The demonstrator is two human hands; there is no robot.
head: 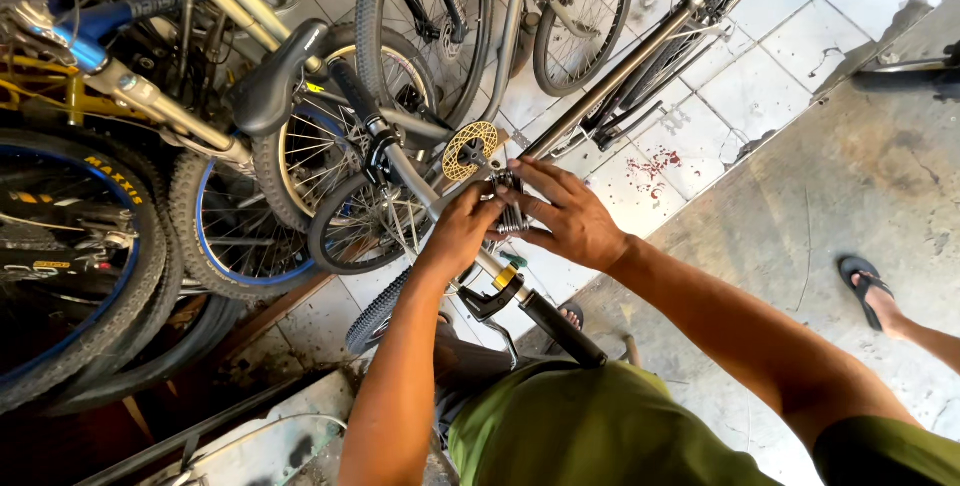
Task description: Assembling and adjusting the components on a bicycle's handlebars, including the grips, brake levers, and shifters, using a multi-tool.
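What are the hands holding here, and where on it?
Both left hand and right hand grip the bicycle's handlebar stem from either side.

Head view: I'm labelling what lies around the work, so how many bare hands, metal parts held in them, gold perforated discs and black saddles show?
Bare hands: 2, the left hand and the right hand
Metal part held between them: 1
Gold perforated disc: 1
Black saddle: 1
Total: 5

I see 2 hands [540, 221] | 1 black saddle [275, 81] | 1 gold disc [470, 149] | 1 foot in sandal [868, 286] | approx 8 bike wheels [415, 26], some cut off
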